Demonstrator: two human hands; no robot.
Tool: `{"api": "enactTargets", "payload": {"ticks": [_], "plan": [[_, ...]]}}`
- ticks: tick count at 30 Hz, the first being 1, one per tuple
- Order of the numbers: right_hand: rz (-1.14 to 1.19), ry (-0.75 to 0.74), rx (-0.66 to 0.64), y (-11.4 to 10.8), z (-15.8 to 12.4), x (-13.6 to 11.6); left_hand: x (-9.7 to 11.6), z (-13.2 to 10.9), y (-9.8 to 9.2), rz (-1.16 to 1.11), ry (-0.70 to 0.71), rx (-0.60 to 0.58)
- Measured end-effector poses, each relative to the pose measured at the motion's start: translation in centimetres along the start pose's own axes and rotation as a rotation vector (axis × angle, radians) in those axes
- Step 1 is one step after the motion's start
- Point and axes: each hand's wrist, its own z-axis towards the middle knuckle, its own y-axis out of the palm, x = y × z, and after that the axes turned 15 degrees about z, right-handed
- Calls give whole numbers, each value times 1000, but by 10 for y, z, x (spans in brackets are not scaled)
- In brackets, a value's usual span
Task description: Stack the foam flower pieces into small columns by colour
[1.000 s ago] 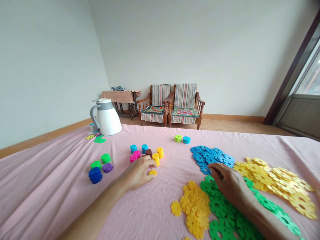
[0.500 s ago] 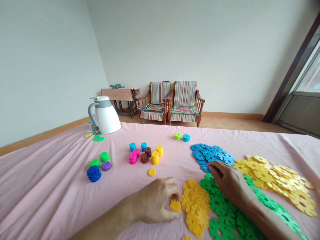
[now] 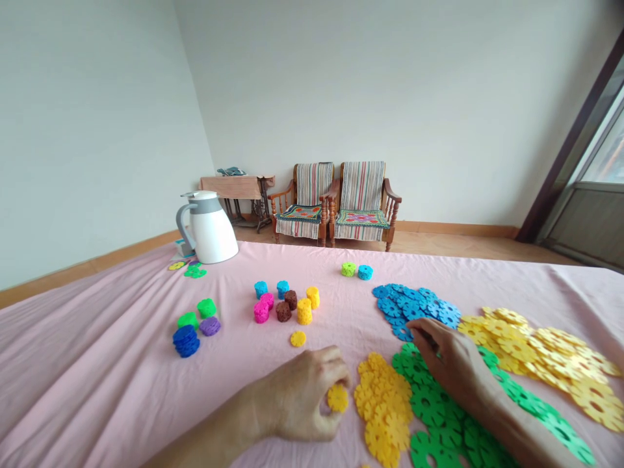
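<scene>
My left hand (image 3: 308,393) is curled around a yellow notched plastic disc (image 3: 337,398), which shows between thumb and fingers; whether more discs sit behind it is hidden. Just right of it lies a heap of yellow-orange discs (image 3: 383,406). My right hand (image 3: 441,348) hovers over the green discs (image 3: 431,400), fingers closed together, tips at the near edge of the blue discs (image 3: 414,304). What those fingertips hold, if anything, I cannot make out. A single yellow disc (image 3: 298,338) lies flat beyond my left hand.
Small stacks stand mid-table: yellow (image 3: 305,312), brown (image 3: 283,312), pink (image 3: 261,312). Dark blue (image 3: 186,341) and purple (image 3: 210,326) stacks are further left. A white jug (image 3: 212,234) stands at the back left on the pink cloth (image 3: 121,390). Pale yellow discs (image 3: 541,351) spread at right.
My left hand has shifted slightly left, away from the yellow-orange heap, with the yellow disc still in it. My right hand stays almost in place. The whole view has shifted a little.
</scene>
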Motion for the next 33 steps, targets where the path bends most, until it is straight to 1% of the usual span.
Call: {"api": "enactTargets", "payload": {"ticks": [3,5,9,14,18,22,25,28,30,33], "plan": [[2,3,2,0,0,0,-4,-2,-6,11,-55,-19],[1,4,-3,0,0,0,-5,-2,-7,23,-48,-32],[2,-1,-14,0,0,1,0,0,-2,42,-22,-33],[-10,-21,0,2,0,4,2,1,0,46,-78,-51],[-18,-36,7,2,0,3,2,-2,-4,29,-77,-102],[-33,-43,15,1,1,2,0,-5,-13,14,-68,-114],[-33,-45,12,1,1,2,-14,-6,-21,10,-110,-72],[-32,-49,6,0,1,1,-36,-7,-26,31,-255,42],[-31,-44,5,-1,1,0,-50,-8,-27,79,-337,120],[-23,-25,3,-1,0,0,-61,-9,-22,131,-397,161]]}}
